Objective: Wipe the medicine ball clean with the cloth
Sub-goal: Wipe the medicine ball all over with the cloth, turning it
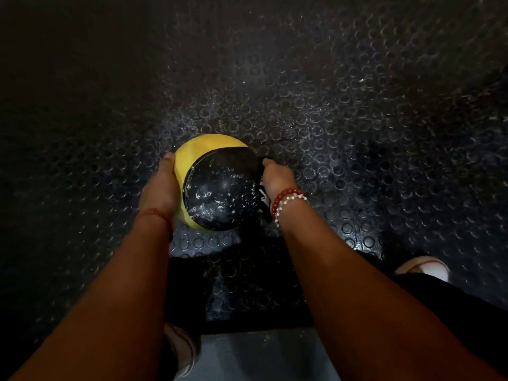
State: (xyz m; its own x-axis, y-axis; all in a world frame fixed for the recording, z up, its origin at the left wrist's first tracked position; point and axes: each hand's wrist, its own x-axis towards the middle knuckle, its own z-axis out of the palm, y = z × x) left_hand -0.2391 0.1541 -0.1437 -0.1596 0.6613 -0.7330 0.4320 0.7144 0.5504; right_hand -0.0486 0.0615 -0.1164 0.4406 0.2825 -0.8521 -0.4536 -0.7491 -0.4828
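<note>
we stand over the medicine ball (220, 188), which rests on the studded rubber floor (357, 119) just ahead of our feet, its black panel turned up toward us and its yellow shell showing along the far and left edge. our left hand (160, 185) lies flat against the yellow side, fingers straight and pressed together, steadying the ball. our right hand (279, 177), with beaded bracelets (286, 202) at the wrist, sits against the ball's right side; its fingers curl under and mostly out of sight, and they seem to be bunching a dark cloth (264, 200) with pale marks that hangs down between hand and ball, though we cannot tell exactly how it is pinched. the black panel carries plenty of whitish smears and specks, thickest toward its lower half, so we judge the wiping is at an early or middle stage: the top face needs passes, and the underside against the floor will need the ball rolled over. the visible yellow part looks fairly clean.
</note>
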